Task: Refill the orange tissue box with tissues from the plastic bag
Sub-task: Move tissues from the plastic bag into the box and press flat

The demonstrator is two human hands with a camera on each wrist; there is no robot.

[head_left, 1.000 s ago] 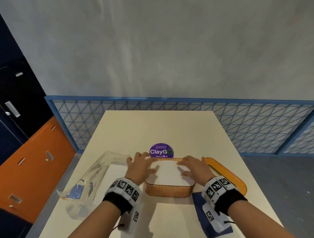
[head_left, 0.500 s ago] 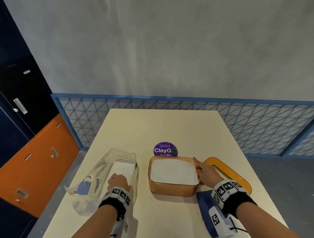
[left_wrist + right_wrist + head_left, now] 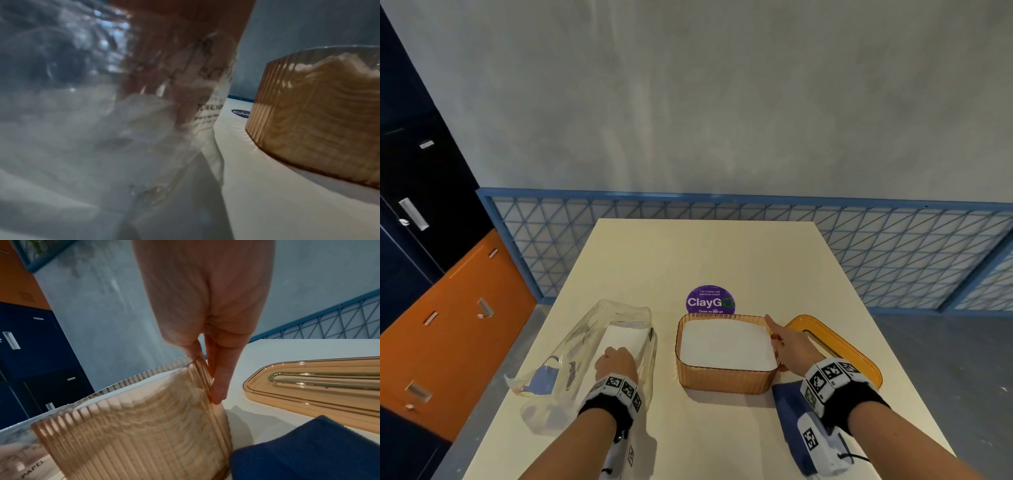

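Observation:
The ribbed orange tissue box (image 3: 726, 382) stands mid-table, full of white tissues (image 3: 726, 344) up to its rim. The clear plastic bag (image 3: 571, 346) lies to its left with a white tissue stack (image 3: 625, 337) inside. My left hand (image 3: 616, 363) is down on that stack with its fingers curled; the fingertips are hidden, and the left wrist view shows the hand (image 3: 174, 65) through the film. My right hand (image 3: 786, 346) lies along the box's right wall (image 3: 144, 426), fingers (image 3: 220, 378) straight on the outside, thumb at the rim.
The orange lid (image 3: 839, 346) with its slot lies flat right of the box. A dark blue cloth (image 3: 789, 404) sits under my right wrist. A purple round sticker (image 3: 710, 299) is behind the box. The table's left edge runs close to the bag.
A second ago both hands pressed on the tissues in the box. The left hand has moved left into the bag and the right hand out to the box's right wall.

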